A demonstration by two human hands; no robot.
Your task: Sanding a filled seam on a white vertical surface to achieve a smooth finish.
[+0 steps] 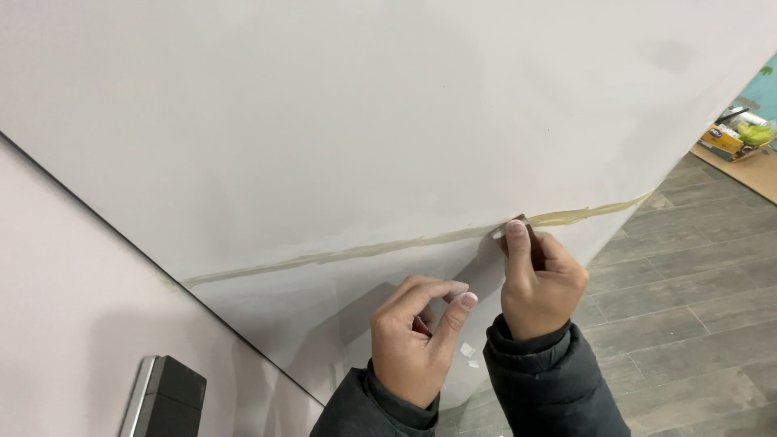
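A long yellowish strip of glue residue (380, 247) runs across a white wall panel (364, 121). My right hand (538, 279) grips a small dark brown scraper (530, 239) and presses its edge against the strip, with a thumb on top of the tool. My left hand (421, 328) is just below and to the left, fingers curled with thumb and forefinger pinched close together; whether it holds anything I cannot tell. Both arms wear dark padded sleeves.
A dark seam (121, 231) divides the white panel from a pinkish surface (65, 324) carrying a black and silver handle (166, 396). Grey wood-look floor (696, 267) lies to the right, with small white scraps (468, 352) and a box of items (732, 137) far off.
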